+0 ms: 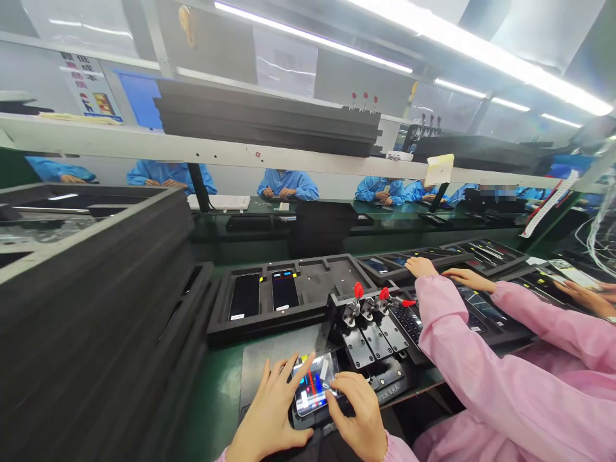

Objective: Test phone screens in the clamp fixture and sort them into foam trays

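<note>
A smartphone with a lit, colourful screen lies at the front of the bench, on or just above a grey mat. My left hand spans its left side, fingers spread along the upper edge and thumb near the lower corner. Over the screen's right side, my right hand has its thumb and index finger close together; whatever is between them is too small to make out. Just beyond my right hand stands a black clamp fixture with red-tipped toggle levers.
A black foam tray behind the fixture holds two phones. Stacked dark trays rise high on my left. A co-worker's pink sleeves reach across more phone trays on the right. A shelf crosses above; people in blue sit beyond.
</note>
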### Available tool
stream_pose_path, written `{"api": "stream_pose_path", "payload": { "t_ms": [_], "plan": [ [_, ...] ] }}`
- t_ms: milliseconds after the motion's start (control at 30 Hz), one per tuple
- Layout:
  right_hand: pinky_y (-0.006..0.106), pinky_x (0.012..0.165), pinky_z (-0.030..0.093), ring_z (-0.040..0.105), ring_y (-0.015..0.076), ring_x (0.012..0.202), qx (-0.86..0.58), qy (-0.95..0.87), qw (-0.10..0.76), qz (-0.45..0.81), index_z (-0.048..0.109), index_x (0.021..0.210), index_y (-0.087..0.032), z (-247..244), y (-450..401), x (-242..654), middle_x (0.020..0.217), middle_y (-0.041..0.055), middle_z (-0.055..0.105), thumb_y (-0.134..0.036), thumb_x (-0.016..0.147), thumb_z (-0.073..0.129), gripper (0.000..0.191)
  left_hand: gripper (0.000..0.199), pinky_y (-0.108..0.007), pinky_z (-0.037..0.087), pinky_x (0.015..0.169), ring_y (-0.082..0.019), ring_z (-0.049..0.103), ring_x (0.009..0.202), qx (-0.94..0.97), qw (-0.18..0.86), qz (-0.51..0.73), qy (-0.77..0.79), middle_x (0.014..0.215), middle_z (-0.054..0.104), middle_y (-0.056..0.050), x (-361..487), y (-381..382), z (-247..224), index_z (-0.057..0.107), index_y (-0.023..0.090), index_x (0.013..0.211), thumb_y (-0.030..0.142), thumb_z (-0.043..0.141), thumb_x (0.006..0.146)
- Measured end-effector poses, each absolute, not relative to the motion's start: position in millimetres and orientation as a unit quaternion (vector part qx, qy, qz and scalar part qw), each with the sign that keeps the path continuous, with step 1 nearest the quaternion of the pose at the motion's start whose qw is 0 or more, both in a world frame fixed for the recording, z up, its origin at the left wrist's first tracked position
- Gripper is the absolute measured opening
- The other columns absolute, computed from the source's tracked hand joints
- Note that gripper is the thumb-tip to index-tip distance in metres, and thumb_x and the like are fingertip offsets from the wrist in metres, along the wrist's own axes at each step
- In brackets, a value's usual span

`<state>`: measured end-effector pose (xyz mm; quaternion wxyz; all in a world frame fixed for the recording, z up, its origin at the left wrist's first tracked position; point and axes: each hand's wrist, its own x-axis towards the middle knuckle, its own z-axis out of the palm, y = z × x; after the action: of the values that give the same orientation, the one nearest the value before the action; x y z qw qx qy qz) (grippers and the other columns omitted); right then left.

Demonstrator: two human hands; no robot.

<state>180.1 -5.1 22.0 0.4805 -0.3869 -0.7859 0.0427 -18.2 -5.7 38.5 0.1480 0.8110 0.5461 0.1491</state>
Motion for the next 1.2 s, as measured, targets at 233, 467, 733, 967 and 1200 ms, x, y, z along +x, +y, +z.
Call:
{"api": "stream_pose_path", "payload": {
  "t_ms": [233, 467, 733, 967, 1200],
  "plan": [
    [0.032, 0.068, 0.050, 0.061, 0.0171, 0.078, -0.359, -0.795, 0.487, 0.050, 0.056, 0.089, -0.018, 30, -7, 175, 0.078, 0.0036, 0.065, -0.009, 0.077, 0.056, 0.016, 0.093, -0.068, 0.016, 0.102, -0.034, 0.022, 0.135, 0.827, 0.130, 0.171, 0.519, 0.151, 0.018, -0.010, -18, -9, 40, 0.016, 0.035, 0.141, 0.041, 0.071, 0.065],
    [0.028, 0.067, 0.052, 0.062, 0.0137, 0.074, -0.339, -0.793, 0.502, 0.058, 0.056, 0.091, -0.021, 40, -4, 183, 0.079, 0.0004, 0.064, -0.008, 0.076, 0.055, 0.019, 0.036, -0.065, 0.026, 0.101, -0.026, 0.028, 0.134, 0.843, 0.002, 0.228, 0.488, 0.145, 0.034, -0.005, -16, -1, 32, 0.056, 0.036, 0.114, 0.015, 0.039, 0.090],
    [0.035, 0.081, 0.052, 0.058, 0.0195, 0.100, -0.469, -0.716, 0.517, 0.025, 0.047, 0.124, -0.016, 130, 87, 197, 0.112, 0.0104, 0.059, -0.029, 0.085, 0.052, 0.042, 0.030, -0.065, 0.027, 0.100, -0.027, 0.034, 0.131, 0.820, 0.014, 0.262, 0.509, 0.141, 0.041, -0.002, -25, -5, 26, 0.060, 0.036, 0.108, 0.019, 0.043, 0.089],
    [0.052, 0.097, 0.037, 0.051, 0.0254, 0.113, -0.517, -0.696, 0.497, -0.034, 0.059, 0.110, -0.020, 84, 43, 209, 0.114, 0.0079, 0.062, -0.027, 0.089, 0.044, 0.026, 0.036, -0.062, 0.025, 0.103, -0.027, 0.031, 0.133, 0.794, 0.066, 0.278, 0.536, 0.143, 0.036, -0.003, -33, -10, 19, 0.050, 0.037, 0.122, 0.023, 0.042, 0.090],
    [0.077, 0.086, 0.020, 0.019, 0.0408, 0.133, -0.617, -0.727, 0.279, -0.109, 0.036, 0.135, -0.032, 37, 29, 202, 0.148, 0.0102, 0.019, -0.040, 0.089, 0.041, 0.047, 0.042, -0.055, 0.023, 0.109, -0.024, 0.033, 0.132, 0.720, 0.185, 0.311, 0.593, 0.143, 0.038, -0.003, -33, 0, 11, 0.038, 0.034, 0.131, 0.035, 0.042, 0.089]
  ]
}}
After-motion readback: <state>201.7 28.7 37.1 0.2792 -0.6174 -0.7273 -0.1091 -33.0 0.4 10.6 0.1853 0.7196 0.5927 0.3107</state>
